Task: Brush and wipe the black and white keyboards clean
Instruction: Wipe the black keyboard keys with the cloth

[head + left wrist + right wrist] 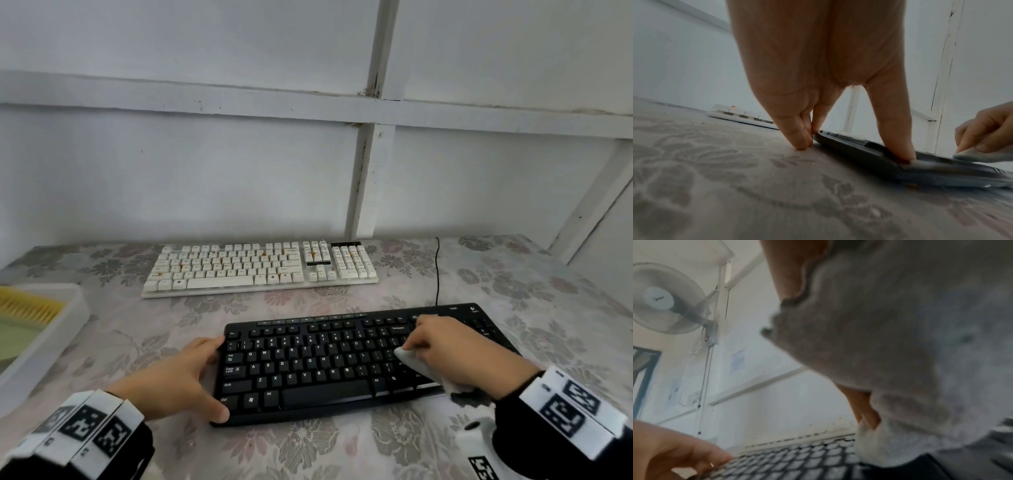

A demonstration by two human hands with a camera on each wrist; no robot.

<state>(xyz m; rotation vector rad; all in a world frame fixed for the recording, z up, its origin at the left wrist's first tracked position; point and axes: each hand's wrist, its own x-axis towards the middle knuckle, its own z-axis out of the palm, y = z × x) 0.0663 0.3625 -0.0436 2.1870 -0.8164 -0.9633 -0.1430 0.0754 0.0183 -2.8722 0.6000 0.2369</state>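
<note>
The black keyboard (325, 363) lies near me on the flowered tablecloth, and the white keyboard (260, 267), with orange stains on some keys, lies behind it. My left hand (212, 377) braces the black keyboard's left end: its fingers (797, 138) are straight at the back-left edge and the thumb presses the front-left corner. My right hand (428, 346) pinches a grey-white cloth (416, 365) and presses it on the keys at the right of the letter block. In the right wrist view the cloth (900, 337) fills most of the frame above the keys (797, 464).
A white tray (51, 329) at the left table edge holds a yellow brush (27, 308) and something pale green. A black cable (437, 274) runs from the black keyboard toward the wall. A few crumbs (910, 185) lie by its front edge.
</note>
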